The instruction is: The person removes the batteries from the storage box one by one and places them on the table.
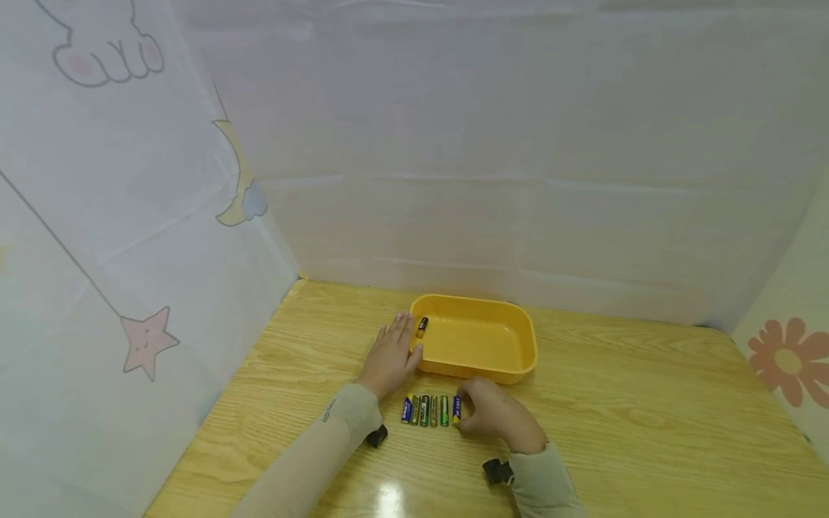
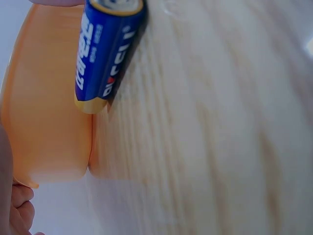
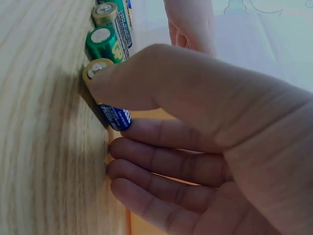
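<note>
Several batteries lie side by side in a row on the table, in front of a yellow plastic tray (image 1: 469,368). At the row's right end, my right hand (image 1: 495,411) pinches a blue and gold battery (image 3: 116,116) lengthwise between thumb and index finger. Beside it lies a green battery (image 1: 444,411). My left hand (image 1: 391,356) rests with straight fingers against the tray's left side. A blue battery (image 2: 110,51) at the row's left end shows close up in the left wrist view. Inside the tray, by its left wall, lies a black and orange battery (image 1: 422,327).
The wooden table (image 1: 635,403) stretches out on both sides of the tray. A pale cloth wall (image 1: 453,180) stands behind it, with printed cloth on the left and right. Dark wrist cameras, such as the right wrist camera (image 1: 496,472), sit near the sleeves.
</note>
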Available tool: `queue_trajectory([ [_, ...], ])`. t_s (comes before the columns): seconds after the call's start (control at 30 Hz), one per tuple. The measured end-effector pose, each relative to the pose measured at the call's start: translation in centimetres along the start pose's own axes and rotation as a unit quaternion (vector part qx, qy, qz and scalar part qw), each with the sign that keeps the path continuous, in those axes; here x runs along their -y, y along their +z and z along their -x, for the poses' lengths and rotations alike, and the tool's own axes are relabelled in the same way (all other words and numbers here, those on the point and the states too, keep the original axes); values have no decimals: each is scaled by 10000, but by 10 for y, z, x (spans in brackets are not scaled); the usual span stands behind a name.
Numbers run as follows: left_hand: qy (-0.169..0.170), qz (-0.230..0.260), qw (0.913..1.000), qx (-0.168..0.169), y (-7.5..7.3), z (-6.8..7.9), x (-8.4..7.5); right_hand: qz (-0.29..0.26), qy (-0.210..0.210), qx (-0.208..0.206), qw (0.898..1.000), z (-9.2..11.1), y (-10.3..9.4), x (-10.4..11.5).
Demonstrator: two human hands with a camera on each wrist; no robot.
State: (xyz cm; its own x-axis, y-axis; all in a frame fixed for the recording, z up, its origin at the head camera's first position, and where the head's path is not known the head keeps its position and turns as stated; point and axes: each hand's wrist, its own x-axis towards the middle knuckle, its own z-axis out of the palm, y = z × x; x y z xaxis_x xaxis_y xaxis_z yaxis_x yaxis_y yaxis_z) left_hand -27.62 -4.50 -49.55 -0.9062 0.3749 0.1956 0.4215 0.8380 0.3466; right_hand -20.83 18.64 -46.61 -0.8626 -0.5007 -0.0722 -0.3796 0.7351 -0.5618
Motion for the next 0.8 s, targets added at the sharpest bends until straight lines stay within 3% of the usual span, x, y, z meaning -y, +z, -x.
queue_trajectory([
  [0.4,39,2,10000,-41,-1,1,0,5,-86,-6,10000,0,2,-1],
  [0.8,33,47,10000,-11,-4,2,-3,-22,81,16,10000,1,2,-1],
])
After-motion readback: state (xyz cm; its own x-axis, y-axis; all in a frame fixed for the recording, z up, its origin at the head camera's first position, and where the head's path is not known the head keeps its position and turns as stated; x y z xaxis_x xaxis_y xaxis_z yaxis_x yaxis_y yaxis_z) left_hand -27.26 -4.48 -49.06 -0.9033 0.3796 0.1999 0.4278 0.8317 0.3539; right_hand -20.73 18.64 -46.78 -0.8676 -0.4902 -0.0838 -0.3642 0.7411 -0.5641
